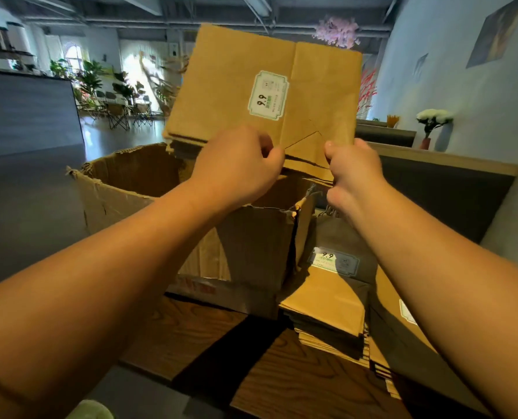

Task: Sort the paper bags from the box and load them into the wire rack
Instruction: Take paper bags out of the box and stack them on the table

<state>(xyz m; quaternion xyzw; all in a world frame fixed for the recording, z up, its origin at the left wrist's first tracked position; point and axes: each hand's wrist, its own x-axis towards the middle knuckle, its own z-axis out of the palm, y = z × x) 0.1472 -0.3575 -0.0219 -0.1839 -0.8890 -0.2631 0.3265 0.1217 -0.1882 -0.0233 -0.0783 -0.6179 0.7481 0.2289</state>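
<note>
A bundle of flat brown paper bags (236, 86), with a white and green "9.9" label on the front one, is held upright above the open cardboard box (251, 246). My left hand (236, 167) grips the bundle's lower edge at the middle. A little to the right, my right hand (351, 170) pinches the same edge. Two stacks of the same flat paper bags (330, 300) lie on the wooden table (297, 385) to the right of the box. No wire rack is in view.
The torn box stands at the table's far side. A dark counter with a wooden top (451, 164) runs along the right wall, with a vase of white flowers (433, 122). Chairs and plants stand far back on the left.
</note>
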